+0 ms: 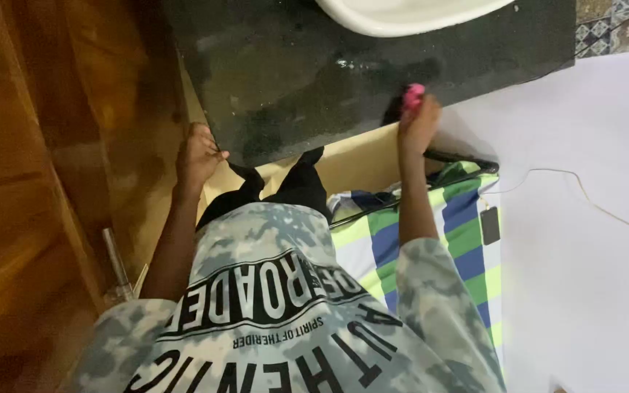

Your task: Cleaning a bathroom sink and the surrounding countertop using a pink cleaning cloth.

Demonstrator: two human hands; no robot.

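Head view is looking straight down past a camouflage-print shirt [285, 320] at a dark stone countertop [314, 80] whose surface is glistening with wet patches near the rim of a white basin [402, 18]. Right hand [418, 122] is reaching forward over the counter's front edge, fingers curled and pressed around a small pink object [413, 93], seemingly a sponge or scrubber, which is resting against the dark surface just at that edge; how tightly it is being squeezed cannot be told. Left hand [199, 154] is bracing at the counter's left corner, fingers bent and bunched against the edge, holding nothing that shows. Judging from this, the wiping is going best if the pink object is being kept flat against the stone, with steady pressure and overlapping strokes worked from the wet area near the basin back toward the front edge, while the left hand is steadying the body. Right arm is extending nearly straight from the shoulder, wrist slightly bent downward; left arm is angling outward, elbow loosely bent. Below the counter, a striped blue, green and white cloth [431, 240] is lying on a white sheet [584, 218], with a thin cable [584, 191] trailing across it and a wooden door [30, 182] standing to the left.
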